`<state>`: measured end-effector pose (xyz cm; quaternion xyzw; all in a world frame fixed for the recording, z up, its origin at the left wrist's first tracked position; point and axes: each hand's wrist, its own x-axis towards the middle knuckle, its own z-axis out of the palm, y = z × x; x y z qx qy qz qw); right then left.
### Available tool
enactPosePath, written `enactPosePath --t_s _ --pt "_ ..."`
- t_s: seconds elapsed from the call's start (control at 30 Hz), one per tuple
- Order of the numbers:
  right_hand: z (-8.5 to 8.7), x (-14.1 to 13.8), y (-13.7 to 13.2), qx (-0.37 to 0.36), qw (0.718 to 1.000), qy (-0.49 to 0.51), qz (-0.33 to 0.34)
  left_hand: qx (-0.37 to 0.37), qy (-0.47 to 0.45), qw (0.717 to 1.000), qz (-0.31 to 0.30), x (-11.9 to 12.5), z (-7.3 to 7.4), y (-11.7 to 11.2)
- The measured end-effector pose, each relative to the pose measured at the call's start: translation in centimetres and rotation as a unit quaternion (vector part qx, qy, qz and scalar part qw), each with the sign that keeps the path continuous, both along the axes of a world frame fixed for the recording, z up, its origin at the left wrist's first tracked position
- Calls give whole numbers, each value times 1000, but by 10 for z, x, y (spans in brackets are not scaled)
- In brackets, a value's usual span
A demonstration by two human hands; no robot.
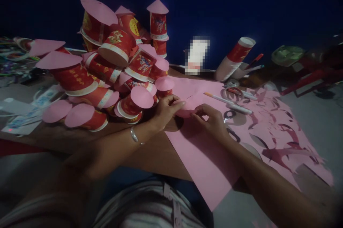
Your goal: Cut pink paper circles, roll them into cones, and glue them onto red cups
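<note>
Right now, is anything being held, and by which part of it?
Yes, a small pink paper piece, by its edges: the left hand pinches its left side, the right hand its right side.

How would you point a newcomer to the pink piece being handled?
From the heap of red cups, go right to the large pink sheet. Over its left part, the left hand and right hand meet at a small pink paper piece. Unlike the pink hats on the cups, it is pinched by both hands.
</note>
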<state>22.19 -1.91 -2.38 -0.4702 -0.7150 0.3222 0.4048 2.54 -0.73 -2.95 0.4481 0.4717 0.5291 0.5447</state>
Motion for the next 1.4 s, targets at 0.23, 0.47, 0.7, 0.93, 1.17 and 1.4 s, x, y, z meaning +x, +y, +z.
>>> enactPosePath --t_s 0.23,0.47,0.7,0.93,1.17,1.4 --pt "6 -3 -10 100 993 58 -16 -11 -28 999 -39 4 -2 0" --pt "-10 -9 -5 -166 961 221 -16 -57 -81 986 -134 4 4 -6" --pt "-11 -11 -4 -237 919 316 -20 -46 -68 985 -154 3 5 -6" --pt "-8 -9 -2 -251 909 330 -45 -65 -66 986 -139 3 3 -6" --pt "-11 -6 1 -259 893 364 -47 -70 -74 982 -159 2 1 -7" --pt "-15 -4 2 -253 902 348 -28 -63 -67 983 -161 2 5 -7"
